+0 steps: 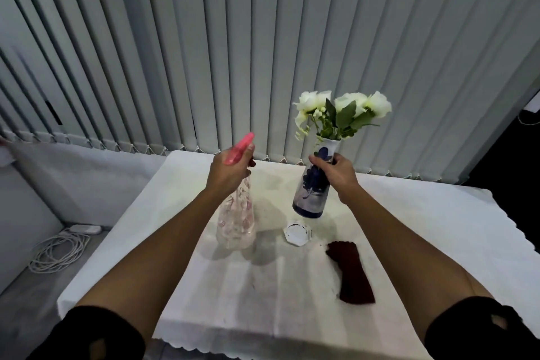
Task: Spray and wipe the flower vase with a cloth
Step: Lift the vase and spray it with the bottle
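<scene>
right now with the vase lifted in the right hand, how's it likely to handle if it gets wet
The vase looks glazed ceramic, so probably slippery once sprayed and fragile if dropped. The right hand grips only its narrow neck, and the white flowers stand tall above, so it may feel top-heavy and tilt. It already hangs slightly tilted above the white tablecloth.

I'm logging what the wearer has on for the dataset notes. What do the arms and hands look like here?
Both forearms are bare. The left hand and right hand wear no gloves, and no rings or watch show. Each upper arm has a short black sleeve with a small cut-out hole.
</scene>
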A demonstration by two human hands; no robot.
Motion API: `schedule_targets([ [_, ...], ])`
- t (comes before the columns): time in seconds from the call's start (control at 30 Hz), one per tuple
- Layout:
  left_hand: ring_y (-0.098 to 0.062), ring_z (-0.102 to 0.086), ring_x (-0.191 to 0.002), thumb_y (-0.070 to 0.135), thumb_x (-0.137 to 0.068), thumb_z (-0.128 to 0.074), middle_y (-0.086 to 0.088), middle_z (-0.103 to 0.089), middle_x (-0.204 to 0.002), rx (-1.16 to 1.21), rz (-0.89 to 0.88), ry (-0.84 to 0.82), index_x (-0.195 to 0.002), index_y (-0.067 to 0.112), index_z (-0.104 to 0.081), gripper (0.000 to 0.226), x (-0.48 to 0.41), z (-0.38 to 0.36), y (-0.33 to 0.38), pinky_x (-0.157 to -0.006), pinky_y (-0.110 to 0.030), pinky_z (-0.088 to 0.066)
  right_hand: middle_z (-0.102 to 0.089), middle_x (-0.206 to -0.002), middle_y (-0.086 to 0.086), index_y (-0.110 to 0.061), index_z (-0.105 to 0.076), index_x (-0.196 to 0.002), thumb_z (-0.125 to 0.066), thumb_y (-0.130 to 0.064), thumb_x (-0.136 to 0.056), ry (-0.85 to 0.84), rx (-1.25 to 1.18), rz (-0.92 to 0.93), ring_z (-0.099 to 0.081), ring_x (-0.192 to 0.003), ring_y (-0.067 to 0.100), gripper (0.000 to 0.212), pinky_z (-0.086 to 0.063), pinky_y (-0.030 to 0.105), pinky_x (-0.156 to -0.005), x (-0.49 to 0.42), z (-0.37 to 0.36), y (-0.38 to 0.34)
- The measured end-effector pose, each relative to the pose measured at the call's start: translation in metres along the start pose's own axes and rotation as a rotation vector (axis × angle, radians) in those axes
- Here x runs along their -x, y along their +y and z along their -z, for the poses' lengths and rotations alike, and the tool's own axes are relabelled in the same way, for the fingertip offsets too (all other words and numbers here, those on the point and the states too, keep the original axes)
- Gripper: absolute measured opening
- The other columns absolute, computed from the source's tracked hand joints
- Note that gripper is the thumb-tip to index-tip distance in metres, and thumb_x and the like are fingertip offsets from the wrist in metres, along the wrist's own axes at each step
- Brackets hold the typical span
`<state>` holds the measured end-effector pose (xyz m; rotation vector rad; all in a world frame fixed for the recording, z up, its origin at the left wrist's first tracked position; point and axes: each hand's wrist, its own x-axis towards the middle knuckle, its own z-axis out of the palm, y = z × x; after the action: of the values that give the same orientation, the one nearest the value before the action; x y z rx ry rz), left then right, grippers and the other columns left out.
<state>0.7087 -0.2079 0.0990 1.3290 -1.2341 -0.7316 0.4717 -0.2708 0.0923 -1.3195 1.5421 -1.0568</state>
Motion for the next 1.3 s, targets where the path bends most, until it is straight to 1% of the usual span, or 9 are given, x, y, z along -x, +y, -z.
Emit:
schedule_targets([
  [0.23, -0.026, -0.066, -0.075, 0.060, -0.085, -0.055, -0.006, -0.071, -0.084, -0.089, 0.058, 0.165, -0.084, 0.045, -0.061, 0.017, -0.026, 0.024, -0.033, -0.076, -0.044, -0.055, -0.070, -0.096, 0.003, -0.020, -0.062, -0.095, -0.075, -0.051, -0.071, 0.063, 0.108, 0.028, -0.064, -0.093, 0.025, 0.041, -0.052, 0.043, -0.088, 0.006, -0.035, 0.046],
  [0.43, -0.007, -0.052, -0.073, 0.046, -0.093, -0.052, 0.002, -0.058, -0.092, -0.127, 0.044, 0.119, -0.085, 0.050, -0.049, 0.009, -0.042, 0.032, -0.053, -0.061, -0.005, -0.037, -0.067, -0.085, -0.003, -0.024, -0.059, -0.094, -0.075, -0.043, -0.075, 0.054, 0.139, 0.074, -0.063, -0.086, 0.020, 0.031, -0.051, 0.035, -0.078, 0.018, -0.049, 0.074],
  [0.53, -0.012, -0.050, -0.075, 0.045, -0.092, -0.055, -0.002, -0.060, -0.094, -0.112, 0.064, 0.122, -0.097, 0.045, -0.054, 0.005, -0.051, 0.038, -0.076, -0.067, -0.018, -0.040, -0.067, -0.087, -0.005, -0.023, -0.061, -0.098, -0.076, -0.041, -0.076, 0.032, 0.152, 0.078, -0.064, -0.086, 0.018, 0.033, -0.050, 0.032, -0.077, 0.020, -0.051, 0.083],
  [0.63, -0.012, -0.052, -0.079, 0.048, -0.091, -0.055, -0.003, -0.063, -0.098, -0.104, 0.071, 0.151, -0.124, 0.030, -0.058, 0.038, -0.057, 0.044, -0.093, -0.073, -0.024, -0.042, -0.068, -0.088, -0.005, -0.021, -0.061, -0.101, -0.076, -0.040, -0.075, 0.013, 0.176, 0.081, -0.064, -0.086, 0.017, 0.036, -0.051, 0.031, -0.076, 0.020, -0.051, 0.091],
  [0.9, -0.006, -0.049, -0.072, 0.045, -0.089, -0.058, 0.009, -0.057, -0.085, -0.130, 0.101, 0.078, -0.106, 0.062, -0.051, 0.025, -0.065, 0.053, -0.097, -0.071, -0.022, -0.042, -0.067, -0.085, -0.002, -0.017, -0.060, -0.098, -0.077, -0.034, -0.075, 0.074, 0.160, 0.075, -0.063, -0.081, 0.019, 0.033, -0.052, 0.034, -0.076, 0.020, -0.059, 0.101],
  [1.0, -0.009, -0.050, -0.073, 0.039, -0.087, -0.061, 0.005, -0.056, -0.084, -0.142, 0.103, 0.130, -0.086, 0.055, -0.050, 0.019, -0.061, 0.049, -0.101, -0.076, -0.025, -0.039, -0.066, -0.084, -0.002, -0.019, -0.059, -0.098, -0.076, -0.033, -0.076, 0.088, 0.167, 0.061, -0.063, -0.080, 0.019, 0.032, -0.051, 0.033, -0.076, 0.022, -0.062, 0.101],
  [1.1, -0.011, -0.054, -0.078, 0.028, -0.092, -0.058, -0.001, -0.055, -0.093, -0.203, 0.050, 0.183, -0.117, 0.048, -0.051, 0.033, -0.053, 0.041, -0.107, -0.073, -0.022, -0.037, -0.066, -0.086, -0.002, -0.019, -0.056, -0.101, -0.075, -0.033, -0.077, 0.062, 0.167, 0.064, -0.063, -0.082, 0.020, 0.034, -0.050, 0.031, -0.075, 0.023, -0.059, 0.101],
  [1.17, -0.021, -0.057, -0.096, 0.025, -0.092, -0.058, -0.008, -0.059, -0.108, -0.254, 0.047, 0.269, -0.131, 0.017, -0.048, 0.041, -0.043, 0.035, -0.113, -0.077, -0.020, -0.036, -0.066, -0.089, -0.002, -0.019, -0.054, -0.103, -0.075, -0.033, -0.077, 0.026, 0.172, 0.062, -0.063, -0.085, 0.019, 0.036, -0.047, 0.029, -0.075, 0.021, -0.057, 0.100],
  [1.3, -0.036, -0.044, -0.130, 0.024, -0.089, -0.058, -0.021, -0.046, -0.141, -0.396, 0.080, 0.459, -0.140, -0.002, -0.035, 0.063, -0.015, 0.007, -0.116, -0.109, -0.035, -0.032, -0.065, -0.103, -0.003, -0.018, -0.050, -0.117, -0.078, -0.028, -0.076, -0.061, 0.117, 0.055, -0.063, -0.095, 0.016, 0.051, -0.046, 0.020, -0.075, 0.020, -0.051, 0.100],
])
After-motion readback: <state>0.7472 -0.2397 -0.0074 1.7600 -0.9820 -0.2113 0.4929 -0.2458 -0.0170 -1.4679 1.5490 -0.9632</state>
